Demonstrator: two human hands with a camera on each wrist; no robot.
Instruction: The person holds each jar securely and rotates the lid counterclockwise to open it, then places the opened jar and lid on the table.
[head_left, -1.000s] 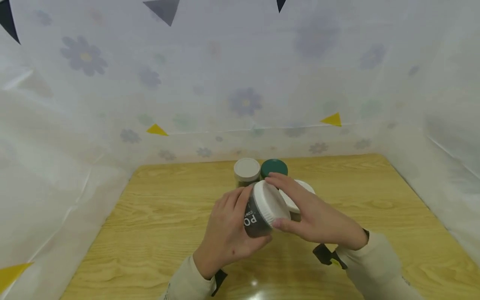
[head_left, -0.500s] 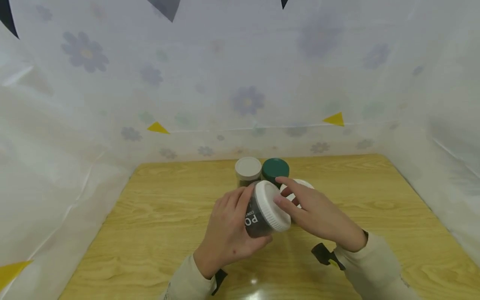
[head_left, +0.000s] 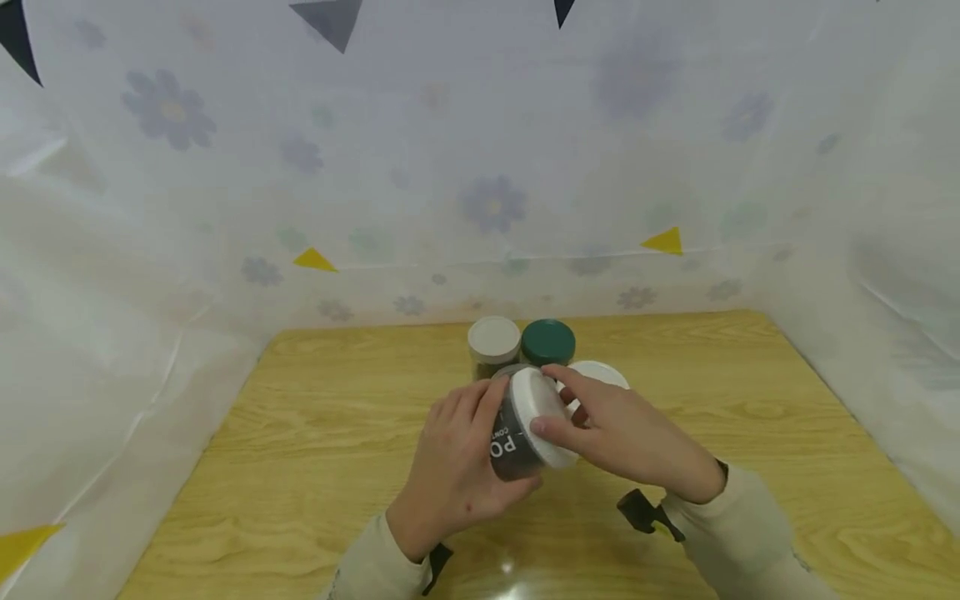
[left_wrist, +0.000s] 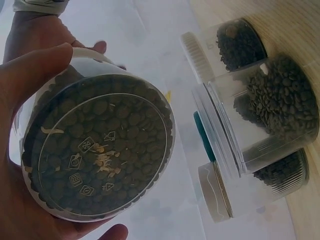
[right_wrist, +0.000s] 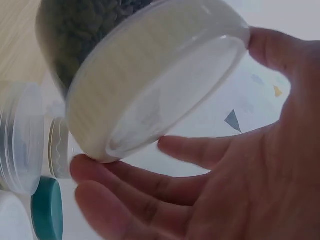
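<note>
My left hand (head_left: 457, 467) grips a see-through jar (head_left: 512, 454) by its side and holds it tilted above the table. White lettering runs along its side, and its white lid (head_left: 537, 396) faces right. The left wrist view shows the jar's base (left_wrist: 125, 165), with dark pellets and a few pale bits inside. My right hand (head_left: 630, 429) holds the lid's edge between thumb and fingers. In the right wrist view, the thumb meets the upper rim of the ribbed lid (right_wrist: 145, 75), while fingertips lie at its lower rim.
Several jars stand close together behind the hands, with a beige lid (head_left: 493, 337), a green lid (head_left: 548, 340), a white lid (head_left: 602, 374) and a clear lid (right_wrist: 27, 137). Dark pellets (left_wrist: 280, 95) show in them. Flowered sheeting (head_left: 487, 150) surrounds the wooden table (head_left: 315, 417).
My right thumb left the lid's lower edge, slid up across the lid, and the fingers came back to its rim. The left hand and jar stayed nearly still.
</note>
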